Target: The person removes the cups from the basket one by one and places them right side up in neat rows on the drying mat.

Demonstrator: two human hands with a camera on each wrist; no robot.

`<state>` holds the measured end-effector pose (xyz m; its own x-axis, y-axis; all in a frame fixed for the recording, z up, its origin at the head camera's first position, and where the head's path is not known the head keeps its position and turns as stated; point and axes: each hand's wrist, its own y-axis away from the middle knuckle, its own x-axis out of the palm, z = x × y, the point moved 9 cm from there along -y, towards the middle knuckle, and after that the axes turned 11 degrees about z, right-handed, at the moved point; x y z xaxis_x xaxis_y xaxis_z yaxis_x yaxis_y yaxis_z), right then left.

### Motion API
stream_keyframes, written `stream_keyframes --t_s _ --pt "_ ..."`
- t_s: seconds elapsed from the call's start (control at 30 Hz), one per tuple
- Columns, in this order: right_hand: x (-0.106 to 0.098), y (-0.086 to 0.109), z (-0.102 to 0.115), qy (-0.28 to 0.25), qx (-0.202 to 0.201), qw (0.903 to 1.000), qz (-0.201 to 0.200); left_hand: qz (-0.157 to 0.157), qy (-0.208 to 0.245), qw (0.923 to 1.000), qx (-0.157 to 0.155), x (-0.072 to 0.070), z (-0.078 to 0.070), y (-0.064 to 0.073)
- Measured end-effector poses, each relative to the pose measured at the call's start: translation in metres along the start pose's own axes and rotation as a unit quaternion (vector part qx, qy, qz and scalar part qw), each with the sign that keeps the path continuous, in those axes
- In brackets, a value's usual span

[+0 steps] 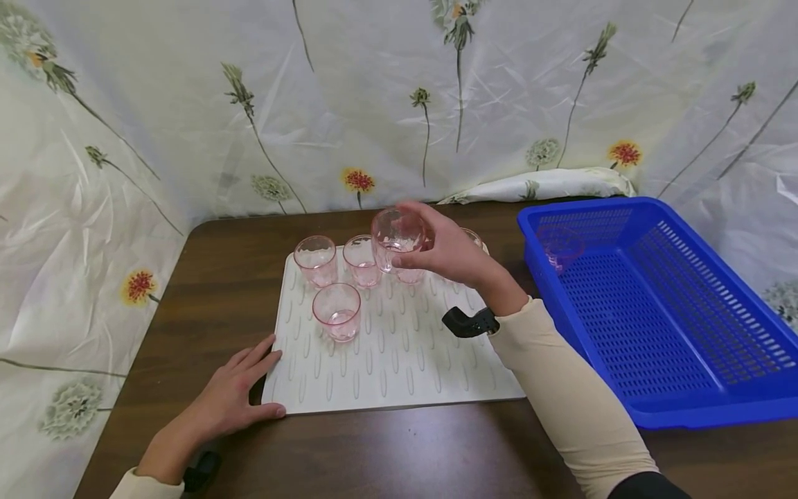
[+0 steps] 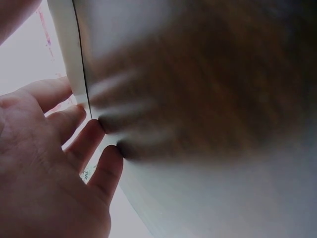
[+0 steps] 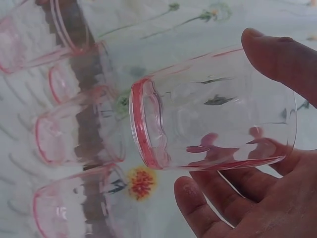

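My right hand [image 1: 445, 246] grips a clear pink-tinted drinking glass [image 1: 388, 242] above the back of a white ridged mat [image 1: 399, 360]. In the right wrist view the thumb lies on one side of the held glass [image 3: 198, 109] and the fingers on the other. Several matching glasses stand on the mat: a back row, including a left one [image 1: 315, 263] and its neighbour [image 1: 360, 262], partly hidden by the right hand, plus a front glass [image 1: 337, 313]. My left hand [image 1: 227, 395] rests at the mat's left edge, its fingers extended, fingertips and thumb touching the border.
A blue perforated plastic basket [image 1: 586, 333] stands on the right, with one pink glass [image 1: 560, 249] in its far left corner. The brown wooden table [image 1: 206, 298] lies under everything. A flowered sheet [image 1: 374, 104] hangs behind and at the sides.
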<state>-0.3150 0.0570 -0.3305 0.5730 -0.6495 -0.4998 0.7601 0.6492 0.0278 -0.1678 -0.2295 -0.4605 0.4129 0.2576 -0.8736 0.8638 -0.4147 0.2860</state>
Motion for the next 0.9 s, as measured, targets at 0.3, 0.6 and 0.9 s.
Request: stream_keyframes --t_s 0.3,0.6,0.9 --pt "0.015 0.005 -0.017 0.007 0.035 0.9993 0.012 0.012 0.002 0.9998 -0.013 0.002 0.001 0.0" --pt "0.03 0.008 -0.033 0.014 0.036 0.9987 0.031 0.014 0.003 0.9998 -0.014 0.002 0.001 -0.002" --pt "0.05 0.01 -0.047 0.023 0.051 0.9966 0.06 0.015 0.0 0.9997 -0.016 0.001 0.0 -0.001"
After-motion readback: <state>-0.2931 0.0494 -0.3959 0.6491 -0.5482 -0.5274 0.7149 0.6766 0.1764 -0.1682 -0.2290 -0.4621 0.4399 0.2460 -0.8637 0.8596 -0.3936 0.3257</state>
